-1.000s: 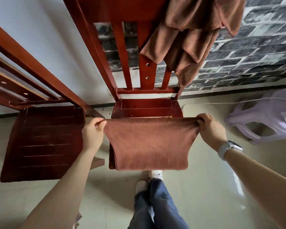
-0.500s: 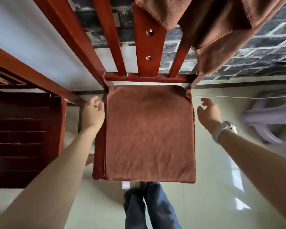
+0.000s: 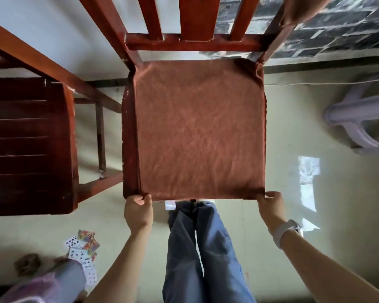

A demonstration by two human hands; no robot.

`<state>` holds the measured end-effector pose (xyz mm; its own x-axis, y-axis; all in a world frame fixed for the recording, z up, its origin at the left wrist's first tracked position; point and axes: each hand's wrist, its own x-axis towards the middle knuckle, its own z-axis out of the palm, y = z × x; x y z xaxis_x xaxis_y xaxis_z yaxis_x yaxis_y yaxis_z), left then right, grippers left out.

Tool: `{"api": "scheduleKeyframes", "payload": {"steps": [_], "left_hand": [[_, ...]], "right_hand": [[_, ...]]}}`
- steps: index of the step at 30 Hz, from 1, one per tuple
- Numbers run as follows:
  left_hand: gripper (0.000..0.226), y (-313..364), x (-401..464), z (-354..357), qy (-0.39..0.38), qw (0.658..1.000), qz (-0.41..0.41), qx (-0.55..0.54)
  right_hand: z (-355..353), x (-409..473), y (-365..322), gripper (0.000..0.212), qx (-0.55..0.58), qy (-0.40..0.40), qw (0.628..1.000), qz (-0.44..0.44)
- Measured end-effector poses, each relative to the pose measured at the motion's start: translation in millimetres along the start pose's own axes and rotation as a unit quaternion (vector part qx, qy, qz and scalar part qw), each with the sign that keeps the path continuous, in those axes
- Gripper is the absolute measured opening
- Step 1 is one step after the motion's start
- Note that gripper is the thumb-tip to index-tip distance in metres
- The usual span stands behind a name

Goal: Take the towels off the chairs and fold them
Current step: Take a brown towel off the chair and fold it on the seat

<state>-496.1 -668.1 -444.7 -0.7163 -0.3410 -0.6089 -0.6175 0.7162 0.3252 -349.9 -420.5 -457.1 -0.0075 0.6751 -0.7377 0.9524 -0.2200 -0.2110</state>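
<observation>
Your left hand (image 3: 138,212) pinches the near left corner of the brown towel (image 3: 200,130), fingers curled over its edge; your right hand (image 3: 271,207) grips the near right corner the same way. The towel lies spread flat over the seat of the wooden chair (image 3: 130,136), covering nearly all of it, so only the seat's left edge shows. Its far corners bunch against the back posts. A second towel (image 3: 302,6) hangs on the chair back, mostly cut off by the top edge. Another chair (image 3: 29,145) stands to the left, partly out of view. Playing cards (image 3: 83,248) lie on the floor (image 3: 293,119); the blurred thing beside them is hard to make out.
</observation>
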Motion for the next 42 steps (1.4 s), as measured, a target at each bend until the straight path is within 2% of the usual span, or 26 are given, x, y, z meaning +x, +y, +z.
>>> {"api": "scheduleKeyframes", "payload": {"steps": [3,6,9,12,15,16,19,22,24,27,29,31,33,35,36,38,40,42], "left_hand": [[0.027,-0.7,-0.7,3.0,0.01,1.0,0.01,-0.004],[0.024,-0.8,0.8,4.1,0.011,1.0,0.003,-0.006],[0.026,-3.7,7.3,4.6,-0.012,0.998,-0.04,-0.047],[0.027,-2.4,12.3,3.5,-0.033,0.991,-0.083,-0.097],[0.026,0.5,14.4,0.1,-0.046,0.992,-0.082,-0.085],[0.024,1.3,14.3,-1.2,-0.051,0.993,-0.071,-0.075],[0.019,4.3,13.4,-8.5,-0.062,0.994,-0.038,-0.086],[0.015,11.6,9.4,-19.2,-0.123,0.984,-0.01,-0.127],[0.015,19.6,9.6,-26.2,-0.149,0.973,-0.022,-0.173],[0.023,32.2,14.3,-34.3,-0.193,0.952,-0.059,-0.229],[0.023,42.5,14.6,-38.6,-0.214,0.942,-0.056,-0.253],[0.02,56.8,14.8,-44.5,-0.209,0.938,-0.037,-0.276],[0.023,75.7,15.4,-54.4,-0.191,0.934,-0.007,-0.303],[0.023,94.9,16.3,-67.9,-0.17,0.92,0.019,-0.353],[0.016,102.3,16.2,-74.9,-0.16,0.91,0.032,-0.381],[0.006,107.0,17.0,-85.3,-0.147,0.898,0.059,-0.411],[0.005,97.1,20.9,-83.2,-0.149,0.905,0.064,-0.393],[0.019,72.4,27.9,-68.2,-0.144,0.938,0.042,-0.313]], "right_hand": [[3.9,0.6,0.3,0.028,0.026,0.025,0.999,0.021],[3.0,1.8,-1.8,0.008,0.004,0.032,0.999,0.006],[6.0,1.0,-4.8,0.009,0.039,0.02,0.999,0.01],[5.1,0.9,-9.8,0.021,0.106,0.022,0.994,0.024],[2.3,0.8,-13.4,0.004,0.125,-0.001,0.991,0.051],[3.0,2.3,-13.1,0.007,0.113,0.001,0.992,0.05],[2.4,-0.2,-17.1,0.01,0.038,0.03,0.999,0.023],[-0.3,-4.6,-23.3,0.022,0.013,0.028,0.999,-0.007],[-1.7,1.0,-23.3,0.026,0.007,0.015,1.0,-0.026],[-5.7,1.8,-27.5,0.012,-0.016,0.013,0.997,-0.069],[-10.7,0.9,-31.3,0.006,-0.002,0.03,0.995,-0.096],[-19.7,-1.1,-41.0,0.017,0.034,0.041,0.992,-0.112],[-31.2,-3.1,-57.6,0.032,0.13,0.024,0.982,-0.133],[-47.5,-8.5,-77.9,0.036,0.277,-0.007,0.949,-0.15],[-56.7,-11.6,-86.3,0.034,0.339,-0.014,0.926,-0.168],[-70.7,-16.7,-93.7,0.029,0.4,-0.017,0.894,-0.202],[-69.5,-20.3,-90.9,0.017,0.363,-0.036,0.908,-0.208],[-51.6,-14.1,-71.9,0.006,0.257,-0.062,0.951,-0.158]]}}
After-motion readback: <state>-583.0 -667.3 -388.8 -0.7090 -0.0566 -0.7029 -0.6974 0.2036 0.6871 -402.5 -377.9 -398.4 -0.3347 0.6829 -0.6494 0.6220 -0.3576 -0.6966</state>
